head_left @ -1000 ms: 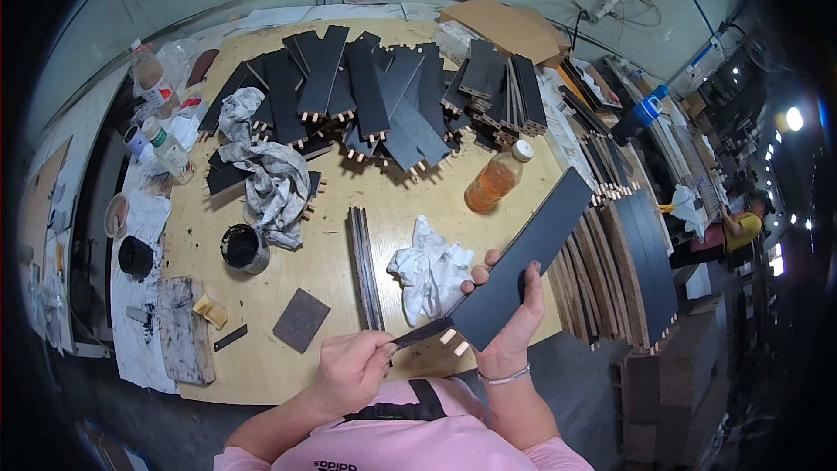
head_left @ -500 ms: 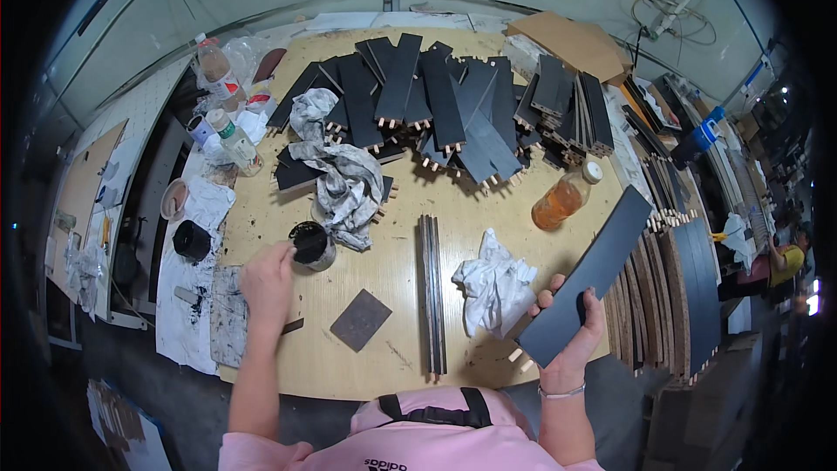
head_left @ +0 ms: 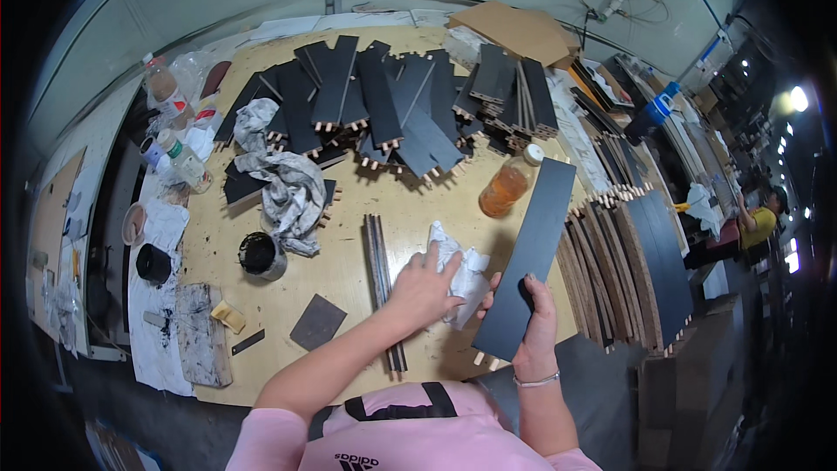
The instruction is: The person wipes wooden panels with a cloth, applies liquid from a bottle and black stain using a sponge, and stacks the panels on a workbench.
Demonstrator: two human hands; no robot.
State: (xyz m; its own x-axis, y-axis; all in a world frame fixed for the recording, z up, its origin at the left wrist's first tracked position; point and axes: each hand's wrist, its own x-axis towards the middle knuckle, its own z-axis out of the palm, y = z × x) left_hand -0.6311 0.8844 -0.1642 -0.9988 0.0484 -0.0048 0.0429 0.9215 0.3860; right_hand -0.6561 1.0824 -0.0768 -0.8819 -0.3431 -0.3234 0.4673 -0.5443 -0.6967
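My right hand (head_left: 535, 323) grips a long black board (head_left: 534, 253) near its lower end, thumb across the face. The board is tilted upright above the table, with wooden dowel pegs (head_left: 486, 360) at its near end. With fingers spread, my left hand (head_left: 423, 288) reaches across and rests on a crumpled white cloth (head_left: 471, 277), touching it without closing round it. Under that forearm, thin dark strips (head_left: 378, 253) stand close together on the table. A dark square sheet (head_left: 318, 323) lies to their left. Farther left are a cup of black paint (head_left: 261, 255) and a yellowish sponge-like piece (head_left: 227, 316).
Black boards with pegs (head_left: 336, 78) are heaped at the back. A stained rag (head_left: 292, 196) lies before them. An amber-filled bottle (head_left: 510, 181) stands beside the raised board. More boards (head_left: 645, 253) are stacked at the right. Bottles (head_left: 185, 161) line the left; a person (head_left: 757, 225) is far right.
My left hand has gone from beside the paint cup over to the white cloth. The sponge-like piece now shows at the left. My right hand keeps the board, now held more upright.
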